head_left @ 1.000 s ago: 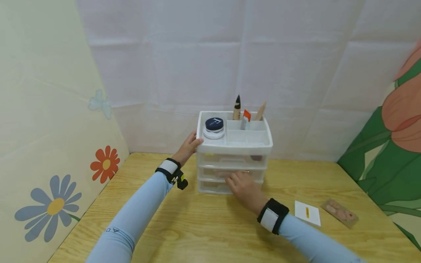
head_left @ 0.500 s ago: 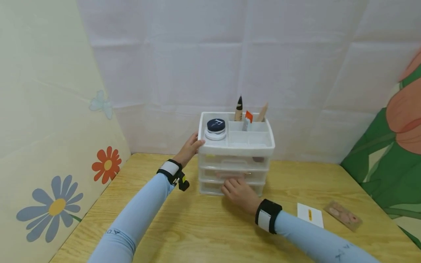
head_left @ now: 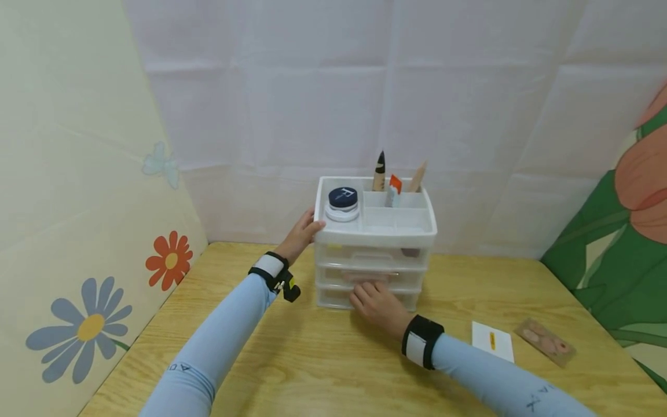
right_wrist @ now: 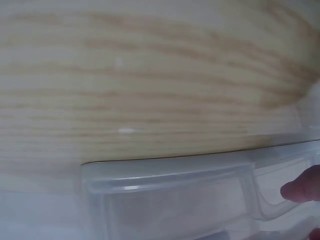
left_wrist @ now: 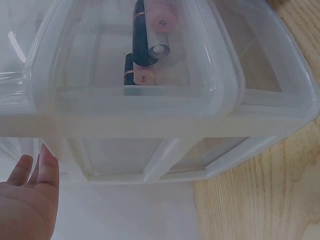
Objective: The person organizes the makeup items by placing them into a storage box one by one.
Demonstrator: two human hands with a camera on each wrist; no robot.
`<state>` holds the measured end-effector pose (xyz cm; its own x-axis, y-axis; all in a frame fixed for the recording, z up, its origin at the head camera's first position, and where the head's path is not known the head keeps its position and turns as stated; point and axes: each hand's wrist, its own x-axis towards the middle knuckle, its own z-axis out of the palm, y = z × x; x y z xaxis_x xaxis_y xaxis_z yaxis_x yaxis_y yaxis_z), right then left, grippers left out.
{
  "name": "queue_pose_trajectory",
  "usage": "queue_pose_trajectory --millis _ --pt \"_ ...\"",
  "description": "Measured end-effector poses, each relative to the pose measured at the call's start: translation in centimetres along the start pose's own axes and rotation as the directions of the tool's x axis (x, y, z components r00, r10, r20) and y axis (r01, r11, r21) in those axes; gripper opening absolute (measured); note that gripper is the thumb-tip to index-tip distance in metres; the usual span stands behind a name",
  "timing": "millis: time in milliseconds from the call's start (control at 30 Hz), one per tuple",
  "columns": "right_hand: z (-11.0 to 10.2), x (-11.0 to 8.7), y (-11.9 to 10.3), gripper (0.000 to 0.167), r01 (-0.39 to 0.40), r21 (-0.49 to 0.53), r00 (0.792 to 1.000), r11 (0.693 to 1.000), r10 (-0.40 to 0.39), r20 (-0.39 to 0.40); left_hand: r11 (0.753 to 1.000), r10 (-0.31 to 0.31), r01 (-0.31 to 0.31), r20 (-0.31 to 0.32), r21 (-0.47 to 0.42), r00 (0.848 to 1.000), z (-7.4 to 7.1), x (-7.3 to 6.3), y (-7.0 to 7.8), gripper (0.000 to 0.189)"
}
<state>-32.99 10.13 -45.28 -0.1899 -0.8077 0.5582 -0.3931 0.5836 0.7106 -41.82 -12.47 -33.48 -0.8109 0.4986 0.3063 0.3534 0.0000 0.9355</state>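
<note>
A white plastic organizer with three clear drawers stands at the table's back. My left hand rests against its left side, thumb at the front corner of the top rim; in the left wrist view its fingers look fairly straight. My right hand is at the front, fingers curled at the handle of the bottom drawer. The right wrist view shows a fingertip on that handle. Through the middle drawer, the left wrist view shows dark and pink cosmetic tubes.
On the organizer's top sit a dark-lidded jar, a black-tipped tube, an orange-capped tube and a beige pointed item. A white card and a brown patterned palette lie on the table at right.
My right hand has moved slightly down and left, from just below the middle drawer to the bottom drawer's handle. The left hand holds its place. The view has shifted slightly.
</note>
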Motion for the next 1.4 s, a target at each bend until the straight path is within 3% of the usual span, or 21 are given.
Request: queue_pose_trajectory --millis 333,567,767,933,1067,1400 --pt "-0.7 -0.2 -0.6 0.039 -0.040 0.015 0.999 0.999 0.040 0.022 1.000 0.003 -0.003 -0.008 0.000 1.000 0.2 0.0 -0.1 0.067" --pt "-1.7 -0.4 -1.1 0.047 -0.080 0.031 0.994 0.996 0.077 0.078 1.000 -0.013 0.013 0.000 0.006 1.000 0.3 -0.1 0.0 0.066" --pt "-2.8 -0.6 -1.5 0.048 -0.105 0.106 0.991 0.989 0.095 0.097 1.000 -0.019 0.019 -0.002 0.018 1.000 0.3 0.0 0.1 0.065" --pt "-4.2 -0.4 -1.8 0.036 -0.091 0.167 0.994 0.982 0.079 0.077 0.999 -0.025 0.026 -0.014 0.019 1.000 0.2 0.0 0.3 0.066" --pt "-5.2 -0.2 -2.1 0.027 -0.092 0.236 0.994 0.967 0.075 0.079 0.999 -0.032 0.032 -0.016 0.019 0.999 0.2 0.0 0.5 0.066" --pt "-7.5 -0.2 -3.0 0.029 -0.143 0.377 0.982 0.915 0.083 0.172 0.999 -0.035 0.035 -0.022 0.002 0.999 0.3 -0.1 0.6 0.065"
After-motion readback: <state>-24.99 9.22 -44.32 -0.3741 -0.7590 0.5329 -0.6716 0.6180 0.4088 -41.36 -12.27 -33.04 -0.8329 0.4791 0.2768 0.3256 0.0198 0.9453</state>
